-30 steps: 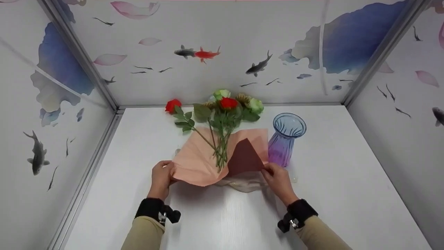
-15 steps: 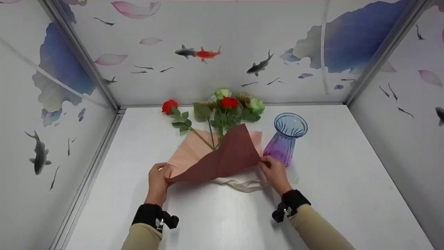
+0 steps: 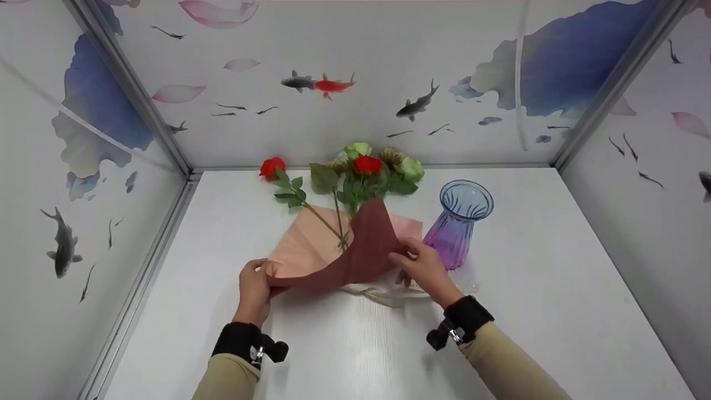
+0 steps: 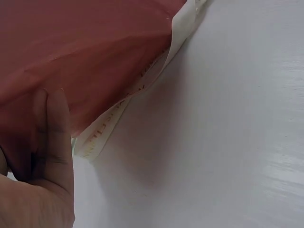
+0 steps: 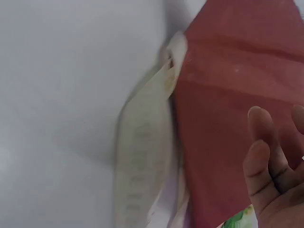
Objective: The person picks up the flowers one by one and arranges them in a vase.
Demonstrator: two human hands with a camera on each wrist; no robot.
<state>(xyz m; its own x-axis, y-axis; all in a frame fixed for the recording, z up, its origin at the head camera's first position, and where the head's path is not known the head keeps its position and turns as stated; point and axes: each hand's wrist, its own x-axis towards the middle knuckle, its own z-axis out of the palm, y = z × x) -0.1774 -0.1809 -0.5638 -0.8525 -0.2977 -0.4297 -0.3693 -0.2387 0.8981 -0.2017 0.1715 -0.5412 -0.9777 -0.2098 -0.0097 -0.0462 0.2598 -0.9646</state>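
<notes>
Probably light, soft and easily creased, the wrapping paper (image 3: 366, 253) left of the vase (image 3: 452, 236) on the desk (image 3: 355, 361) is best held by its edges, where my left hand (image 3: 255, 286) pinches the side farther from the vase and my right hand (image 3: 426, 272) pinches the folded edge nearer it.

stems (image 3: 342, 241) partly behind maroon paper (image 3: 355, 262)

The white surface (image 3: 555, 311) reaches a pale back wall (image 3: 366, 33), flanked by a left wall (image 3: 28, 183) and a right wall (image 3: 639, 222). All three bear printed dark fish (image 3: 416, 101); the back wall shows a red fish (image 3: 334, 85) and a blue blot (image 3: 577, 61). Grey metal strips (image 3: 131, 83) line the corners.
</notes>
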